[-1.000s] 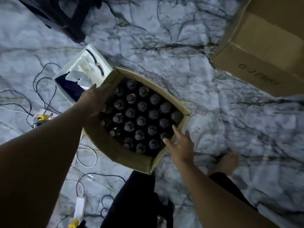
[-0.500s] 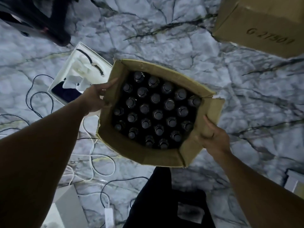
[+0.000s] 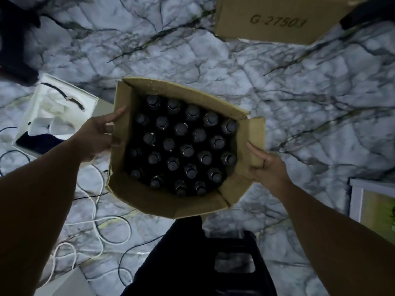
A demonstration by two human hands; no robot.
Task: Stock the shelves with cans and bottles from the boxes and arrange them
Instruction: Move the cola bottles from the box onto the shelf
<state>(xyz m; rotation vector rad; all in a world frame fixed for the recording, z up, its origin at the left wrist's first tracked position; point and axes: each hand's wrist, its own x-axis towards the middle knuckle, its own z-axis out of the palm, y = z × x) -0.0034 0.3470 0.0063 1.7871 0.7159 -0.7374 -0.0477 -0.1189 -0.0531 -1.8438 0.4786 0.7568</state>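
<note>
Since your left hand (image 3: 96, 136) and right hand (image 3: 268, 170) have fingers curled on opposite flaps of the box (image 3: 149, 199) full of bottles (image 3: 181, 146), you're mid-carry, so next it probably needs setting down by the shelves.

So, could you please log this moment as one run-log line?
left hand: grips box flap | right hand: grips opposite flap | bottle box: open, full of dark capped bottles | shelves: not in view

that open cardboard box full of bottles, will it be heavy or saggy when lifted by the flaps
Probably heavy: the cardboard box is packed with rows of dark capped bottles. The flaps look creased and soft where the left hand and right hand grip them, so they may bend or tear. Supporting the bottom seems safer.
</note>
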